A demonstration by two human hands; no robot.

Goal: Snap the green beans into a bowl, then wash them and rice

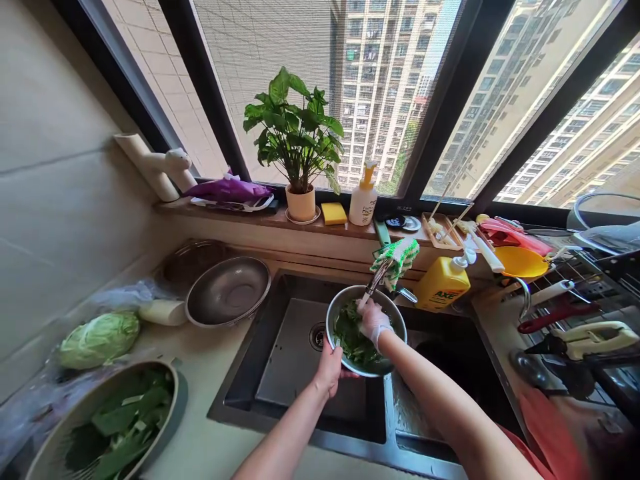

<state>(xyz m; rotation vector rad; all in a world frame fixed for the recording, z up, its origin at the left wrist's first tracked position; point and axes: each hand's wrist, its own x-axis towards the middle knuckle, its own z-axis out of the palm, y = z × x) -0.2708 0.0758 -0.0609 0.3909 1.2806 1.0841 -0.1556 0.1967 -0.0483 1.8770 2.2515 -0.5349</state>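
A round metal bowl of leafy greens is over the sink, tilted slightly towards me. My left hand grips its near left rim, thumb on the edge and fingers underneath. Inside the bowl, my right hand wears a thin clear glove and is curled over the greens, right under the faucet. Its fingertips are partly hidden, so I cannot see what they hold. A green and white cloth hangs over the faucet.
The double sink lies below. To the left are a metal basin, a cabbage and a colander of cut greens. A yellow detergent bottle stands behind the sink; a rack with utensils is on the right.
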